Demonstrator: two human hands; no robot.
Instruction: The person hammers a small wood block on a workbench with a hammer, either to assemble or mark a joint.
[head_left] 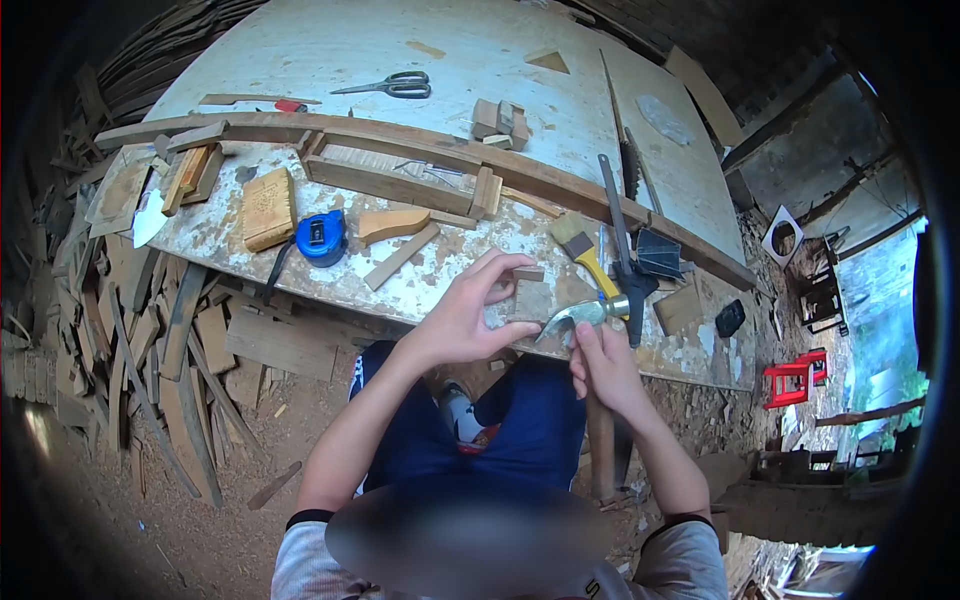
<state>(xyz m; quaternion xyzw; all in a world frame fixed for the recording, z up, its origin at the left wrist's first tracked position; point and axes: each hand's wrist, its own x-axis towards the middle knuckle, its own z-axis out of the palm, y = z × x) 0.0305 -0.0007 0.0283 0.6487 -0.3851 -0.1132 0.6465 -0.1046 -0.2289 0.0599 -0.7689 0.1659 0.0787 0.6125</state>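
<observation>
My left hand (465,310) reaches over the bench's front edge, thumb and fingers curved around a small wooden block (533,298). Its fingertips rest by the block's far side, near a short wood strip (528,273), and the thumb is at the near side. In my right hand (603,368) is a claw hammer (580,317), gripped close below its metal head. The hammer's claw points left toward the block, and the wooden handle hangs down past the bench edge. Just beyond the hammer lies a yellow-handled paintbrush (585,255).
A blue tape measure (321,238), curved wood piece (393,225) and carved block (268,209) lie left on the workbench (220,250). Scissors (388,86) are farther back. A black clamp-like bar tool (618,220) stands right. Scrap wood (185,370) is piled left; a red stool (790,382) stands right.
</observation>
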